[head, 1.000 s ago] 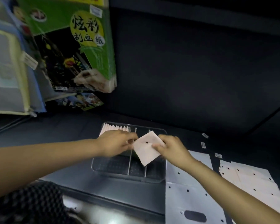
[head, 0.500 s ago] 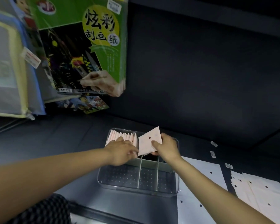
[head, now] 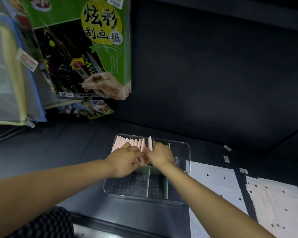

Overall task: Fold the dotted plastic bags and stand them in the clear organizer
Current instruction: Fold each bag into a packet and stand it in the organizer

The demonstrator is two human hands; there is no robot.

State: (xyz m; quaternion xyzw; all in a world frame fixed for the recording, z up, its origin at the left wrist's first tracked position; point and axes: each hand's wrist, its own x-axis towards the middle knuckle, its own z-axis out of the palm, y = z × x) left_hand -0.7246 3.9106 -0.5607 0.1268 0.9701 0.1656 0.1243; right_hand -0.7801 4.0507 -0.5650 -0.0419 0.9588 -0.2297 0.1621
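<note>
- The clear organizer sat on the dark worktop, right in front of the person, so both hands could reach into it.
- A row of folded bags stood on edge in the far left slot, leaning on each other like books (that was how they stayed up in a small space).
- The left hand lay over the near side of that row. Its fingers were curled down among the bags, probably to hold them back so they would not flop over. I could not tell if it pinched one.
- The right hand was just beside it, almost touching it. It pinched the newest folded bag, which stood tall at the right end of the row, next to the first divider.
- That bag stuck up higher than the others, so it looked not fully pushed down.
- The near part of the organizer had only its dotted floor showing, so there seemed to be room for more.
- Flat dotted bags lay on the worktop to the right, with a second pile further right, close at hand for the next fold.
- A green box hung at the upper left, well apart from the work.
</note>
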